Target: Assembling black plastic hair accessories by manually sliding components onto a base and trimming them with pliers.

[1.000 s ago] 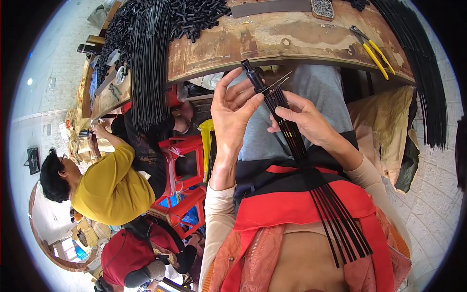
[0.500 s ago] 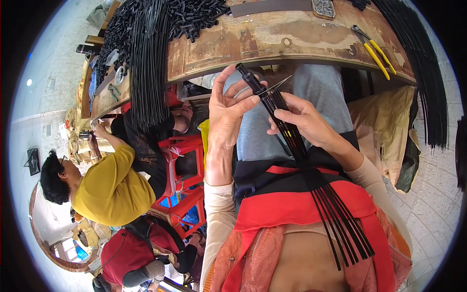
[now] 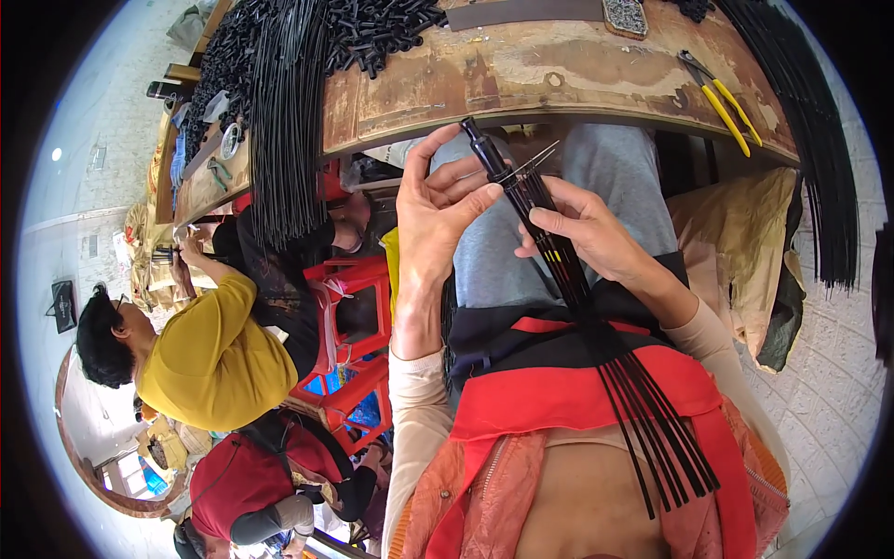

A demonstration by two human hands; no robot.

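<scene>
My left hand (image 3: 445, 207) is closed on a black plastic tube-shaped umbrella runner (image 3: 486, 154), its thumb against the lower end and the index finger curled up near the tip. My right hand (image 3: 587, 225) grips a bundle of thin black umbrella ribs (image 3: 562, 270) just below the runner. The ribs slant down over my lap and fan out across the red apron (image 3: 559, 391). Thin metal wire ends (image 3: 540, 156) stick out sideways where ribs and runner meet. Whether each rib is fastened to the runner is too small to tell.
Ahead is a worn wooden table (image 3: 521, 79) with yellow-handled pliers (image 3: 722, 102), a tray of small metal parts (image 3: 625, 17) and a heap of black plastic tubes (image 3: 382, 33). Black rods (image 3: 287, 121) hang over its edge. Left are red stools (image 3: 358, 317) and a co-worker in yellow (image 3: 209, 354).
The runner has turned slightly in my left fingers and shifted a little to the right. My right hand keeps its hold on the ribs, nearly still.
</scene>
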